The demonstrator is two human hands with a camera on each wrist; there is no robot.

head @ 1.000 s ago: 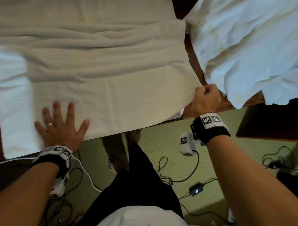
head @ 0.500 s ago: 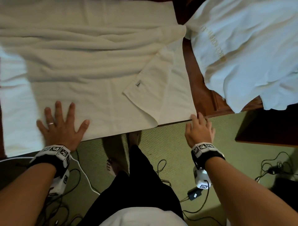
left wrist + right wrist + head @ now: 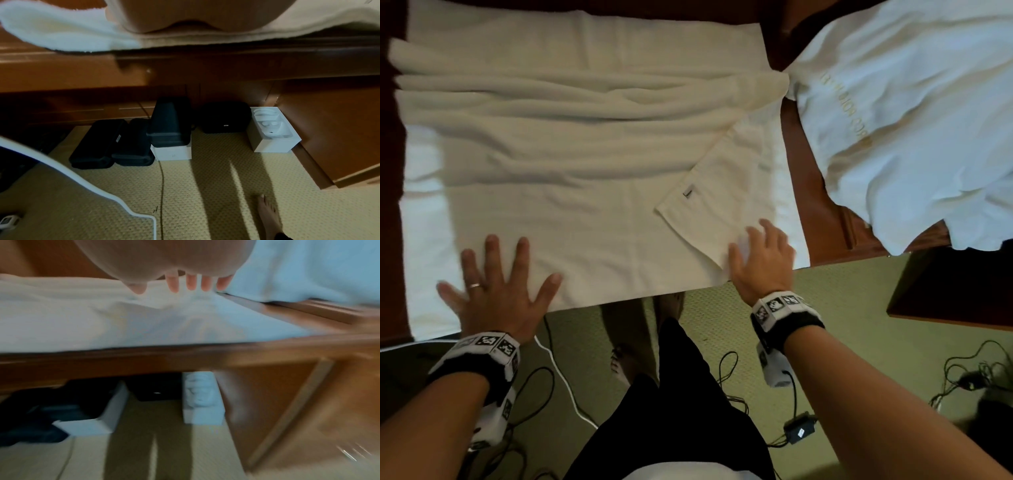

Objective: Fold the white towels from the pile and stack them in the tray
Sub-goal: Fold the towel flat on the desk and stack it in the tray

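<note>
Lying spread across the wooden table (image 3: 815, 192), the white towel (image 3: 571, 164) has its near right corner folded back diagonally, tag showing. At the table's near edge, the left hand (image 3: 500, 291) presses flat on the towel, fingers splayed (a ring on one). The right hand (image 3: 760, 260) rests on the folded corner, fingers extended, gripping nothing. More white cloth (image 3: 914, 113) is heaped at the table's right end.
</note>
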